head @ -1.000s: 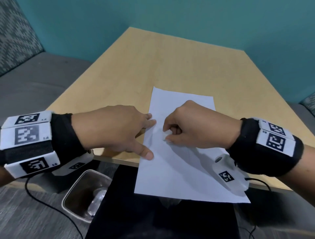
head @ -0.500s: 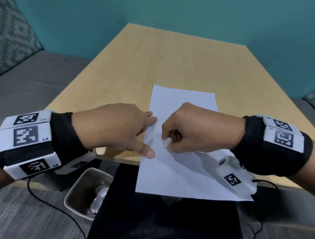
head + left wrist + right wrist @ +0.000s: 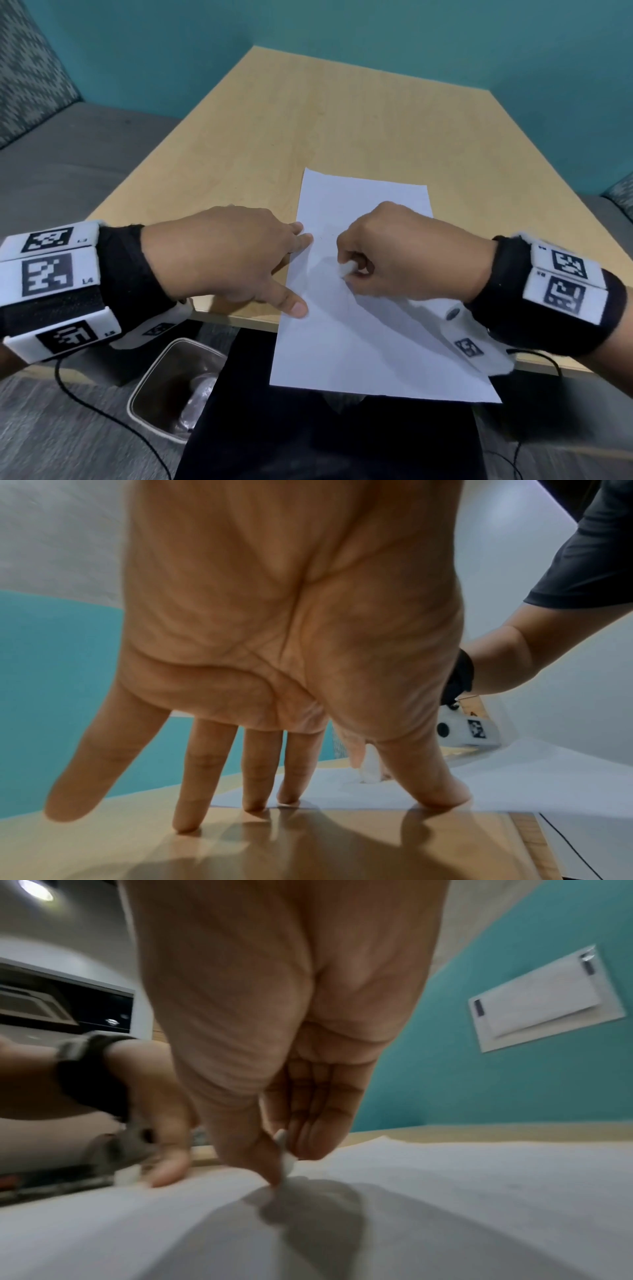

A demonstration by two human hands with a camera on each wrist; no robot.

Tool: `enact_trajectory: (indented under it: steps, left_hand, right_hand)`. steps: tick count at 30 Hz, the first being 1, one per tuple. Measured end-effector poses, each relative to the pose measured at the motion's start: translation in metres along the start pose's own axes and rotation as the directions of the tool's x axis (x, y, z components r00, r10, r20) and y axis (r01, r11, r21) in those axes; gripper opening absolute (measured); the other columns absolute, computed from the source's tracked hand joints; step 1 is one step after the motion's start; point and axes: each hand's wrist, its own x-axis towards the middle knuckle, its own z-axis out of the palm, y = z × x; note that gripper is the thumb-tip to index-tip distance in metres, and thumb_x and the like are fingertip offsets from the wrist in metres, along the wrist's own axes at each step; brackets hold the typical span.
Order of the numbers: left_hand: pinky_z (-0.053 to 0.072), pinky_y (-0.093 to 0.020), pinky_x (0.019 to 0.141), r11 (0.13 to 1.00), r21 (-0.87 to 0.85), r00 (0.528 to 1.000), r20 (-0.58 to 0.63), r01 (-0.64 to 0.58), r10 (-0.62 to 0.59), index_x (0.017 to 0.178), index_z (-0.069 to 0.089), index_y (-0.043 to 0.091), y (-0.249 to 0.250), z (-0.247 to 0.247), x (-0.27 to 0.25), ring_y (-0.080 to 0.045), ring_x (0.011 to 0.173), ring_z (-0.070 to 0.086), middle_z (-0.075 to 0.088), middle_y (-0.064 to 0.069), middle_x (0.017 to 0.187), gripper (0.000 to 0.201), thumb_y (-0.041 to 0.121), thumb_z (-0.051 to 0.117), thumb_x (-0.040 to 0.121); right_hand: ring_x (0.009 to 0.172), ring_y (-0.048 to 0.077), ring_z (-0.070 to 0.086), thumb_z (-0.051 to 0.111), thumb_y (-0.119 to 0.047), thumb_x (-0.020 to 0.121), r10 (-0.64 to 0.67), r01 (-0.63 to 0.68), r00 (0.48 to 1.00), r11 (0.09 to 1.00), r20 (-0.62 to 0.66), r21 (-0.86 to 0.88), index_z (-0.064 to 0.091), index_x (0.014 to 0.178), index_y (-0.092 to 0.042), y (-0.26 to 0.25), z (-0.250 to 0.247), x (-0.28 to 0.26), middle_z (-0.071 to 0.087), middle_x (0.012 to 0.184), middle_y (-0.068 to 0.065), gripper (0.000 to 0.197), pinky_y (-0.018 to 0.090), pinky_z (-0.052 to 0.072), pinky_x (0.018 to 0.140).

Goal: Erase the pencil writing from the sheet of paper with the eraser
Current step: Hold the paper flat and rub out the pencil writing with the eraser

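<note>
Teal walls back the wooden counter (image 3: 342,120) where my sheet of paper (image 3: 370,325) overhangs the near edge. My left hand (image 3: 222,257) presses spread, straight fingers (image 3: 287,785) on the paper's left edge; my right hand (image 3: 404,253) pinches the eraser (image 3: 344,268) mid-sheet. I judge only faint marks remain.

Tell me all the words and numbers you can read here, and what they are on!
"L4": on the left wrist band, beside its middle square code.
Small print beside the other left band codes: too blurred to read.
Small print on the right wrist band: too small to read.
The black-and-white squares on both bands are codes, not words.
Sheet of paper: only faint marks near the eraser, nothing readable.
</note>
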Motion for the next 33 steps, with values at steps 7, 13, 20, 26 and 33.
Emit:
enact_trajectory:
  steps: [7, 13, 20, 26, 33]
  left_hand:
    - [0.054, -0.045, 0.1, 1.0, 0.023, 1.0, 0.009, -0.007, 0.006, 0.168, 0.013, 0.037, 0.0, -0.001, 0.001, -0.019, 0.14, 0.052, 0.008, 0.022, 0.173, 0.122, 0.102, 0.045, 0.07]
    - [0.054, -0.044, 0.101, 1.0, 0.015, 1.0, 0.008, -0.004, 0.004, 0.168, 0.012, 0.038, -0.001, 0.0, 0.0, -0.019, 0.14, 0.052, 0.008, 0.023, 0.173, 0.122, 0.102, 0.044, 0.07]
    - [0.049, -0.045, 0.107, 1.0, 0.001, 1.0, 0.015, 0.005, -0.005, 0.168, 0.01, 0.039, 0.002, -0.003, -0.002, -0.018, 0.144, 0.048, 0.006, 0.023, 0.173, 0.121, 0.101, 0.046, 0.071]
    - [0.048, -0.045, 0.108, 1.0, 0.025, 0.999, 0.034, -0.013, 0.012, 0.169, 0.012, 0.037, 0.002, -0.007, -0.004, -0.017, 0.144, 0.048, 0.007, 0.023, 0.173, 0.117, 0.099, 0.046, 0.075]
    - [0.055, -0.043, 0.091, 0.997, -0.067, 0.998, -0.046, -0.036, 0.033, 0.146, 0.052, 0.033, 0.005, -0.016, -0.002, -0.018, 0.113, 0.06, 0.055, 0.011, 0.132, 0.097, 0.095, 0.059, 0.071]
  right_hand:
    - [0.071, 0.025, 0.059, 0.057, -0.028, 0.086, 0.02, -0.018, 1.0, 0.995, 0.022, -0.094, 0.06, 0.078, -0.021, -0.002, -0.005, -0.001, 0.063, 0.073, -0.003, 0.011, 0.045, 0.058, 0.065]
    - [0.065, 0.027, 0.057, 0.053, -0.029, 0.089, -0.039, 0.051, 0.996, 0.986, 0.077, -0.161, 0.058, 0.077, -0.019, -0.014, 0.001, -0.006, 0.058, 0.071, -0.002, 0.016, 0.043, 0.056, 0.058]
    - [0.067, 0.021, 0.057, 0.058, -0.031, 0.09, -0.04, 0.044, 0.998, 0.996, 0.057, -0.079, 0.062, 0.082, -0.023, -0.016, 0.001, -0.004, 0.062, 0.073, -0.004, 0.012, 0.043, 0.058, 0.066]
    - [0.077, 0.013, 0.064, 0.065, -0.027, 0.09, 0.001, -0.001, 0.999, 1.0, -0.041, -0.015, 0.08, 0.098, -0.022, 0.014, -0.021, -0.01, 0.077, 0.082, -0.008, 0.018, 0.02, 0.05, 0.071]
    - [0.074, -0.006, 0.061, 0.068, -0.037, 0.095, 0.07, -0.071, 0.997, 0.995, 0.026, 0.076, 0.075, 0.11, -0.029, 0.022, -0.006, -0.035, 0.072, 0.083, -0.019, 0.018, 0.024, 0.055, 0.072]
